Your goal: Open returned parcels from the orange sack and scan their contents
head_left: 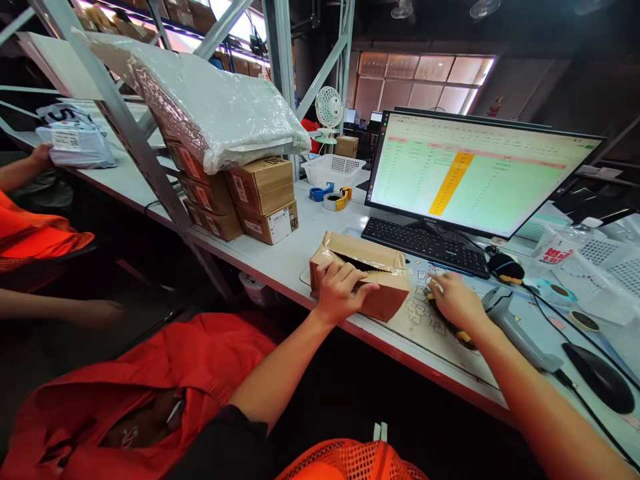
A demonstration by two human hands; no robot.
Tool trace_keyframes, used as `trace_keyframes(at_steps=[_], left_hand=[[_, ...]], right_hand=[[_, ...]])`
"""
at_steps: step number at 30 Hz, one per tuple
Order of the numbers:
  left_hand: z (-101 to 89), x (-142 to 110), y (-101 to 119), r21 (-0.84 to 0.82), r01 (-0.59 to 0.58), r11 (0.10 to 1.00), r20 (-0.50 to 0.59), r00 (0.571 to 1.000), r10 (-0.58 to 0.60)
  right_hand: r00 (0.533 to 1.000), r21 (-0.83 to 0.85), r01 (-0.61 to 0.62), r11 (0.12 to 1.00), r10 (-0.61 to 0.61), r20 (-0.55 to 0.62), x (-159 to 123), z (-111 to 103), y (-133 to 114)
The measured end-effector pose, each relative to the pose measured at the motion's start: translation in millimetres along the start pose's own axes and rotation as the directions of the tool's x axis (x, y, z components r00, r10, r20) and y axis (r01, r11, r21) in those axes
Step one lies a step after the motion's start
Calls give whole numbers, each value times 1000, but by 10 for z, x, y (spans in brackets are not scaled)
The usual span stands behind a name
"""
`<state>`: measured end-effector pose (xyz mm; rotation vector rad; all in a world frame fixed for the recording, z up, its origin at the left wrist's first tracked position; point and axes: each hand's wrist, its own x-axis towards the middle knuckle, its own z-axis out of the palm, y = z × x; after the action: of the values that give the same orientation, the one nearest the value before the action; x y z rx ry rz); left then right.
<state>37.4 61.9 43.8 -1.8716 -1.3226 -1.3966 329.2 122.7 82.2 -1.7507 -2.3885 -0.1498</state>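
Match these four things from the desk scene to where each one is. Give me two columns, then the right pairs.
Things:
1. Left hand
2. Grey barcode scanner
3. White plastic basket
4. Computer monitor

Places and states:
A. Lying beside the right hand
B. Showing a spreadsheet with an orange column
C. Resting on a cardboard box with its flaps partly open
D. Standing behind the tape rolls

Pairs: 1-C, 2-A, 3-D, 4-B.
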Motion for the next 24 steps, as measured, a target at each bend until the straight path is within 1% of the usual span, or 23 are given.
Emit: trace_keyframes(at_steps=[1, 2, 3, 4, 5, 6, 8, 9, 11, 13, 14, 16, 18, 19, 21, 24], left_hand=[[-6, 5, -1, -7, -10, 1000, -11, 1000, 10], [-12, 12, -2, -15, -24, 1000, -24, 999, 23], [-17, 17, -3, -22, -37, 999, -34, 999, 36], [-24, 21, -3, -27, -48, 998, -43, 998, 47], [-33, 22, -2, -29, -58, 998, -48, 997, 56], [-45, 19, 1, -31, -64, 997, -48, 997, 63], [-78, -1, 16, -35, -69, 997, -41, 997, 68], [-98, -16, 28, -37, -69, 997, -36, 997, 68], [-141, -47, 58, -41, -67, 997, -12, 998, 66], [-179, -63, 88, -43, -66, 997, 13, 998, 66], [-194, -60, 99, -47, -72, 996, 23, 997, 73], [-214, -36, 114, -59, -92, 994, 37, 995, 94], [-222, -3, 127, -64, -115, 991, 52, 992, 119], [-224, 9, 136, -62, -125, 990, 61, 990, 129], [-229, 8, 163, -52, -132, 990, 76, 988, 136], [-252, -64, 214, -64, -128, 990, 108, 985, 134]], right_hand=[[995, 102, 46, 994, -37, -91, 92, -146, -107], [980, 191, 122, 974, -88, -180, 192, -292, -243], [959, 254, 223, 941, -165, -232, 293, -421, -403], [937, 276, 319, 907, -258, -235, 388, -522, -578], [922, 255, 377, 890, -334, -198, 474, -589, -754], [912, 202, 409, 890, -389, -132, 549, -624, -917], [900, 70, 436, 897, -436, -9, 670, -627, -1151], [896, 23, 443, 896, -443, 22, 725, -617, -1207], [889, 7, 458, 889, -458, 21, 855, -618, -1206], [899, 55, 436, 898, -437, 15, 1036, -670, -1114], [910, 93, 407, 908, -412, 35, 1143, -708, -1062], [932, 169, 321, 932, -343, 117, 1365, -775, -979], [936, 228, 255, 939, -300, 186, 1555, -799, -937], [936, 252, 236, 938, -289, 199, 1627, -793, -929], [940, 290, 211, 933, -275, 200, 1723, -759, -926], [945, 325, 160, 932, -240, 223, 1777, -723, -935]])
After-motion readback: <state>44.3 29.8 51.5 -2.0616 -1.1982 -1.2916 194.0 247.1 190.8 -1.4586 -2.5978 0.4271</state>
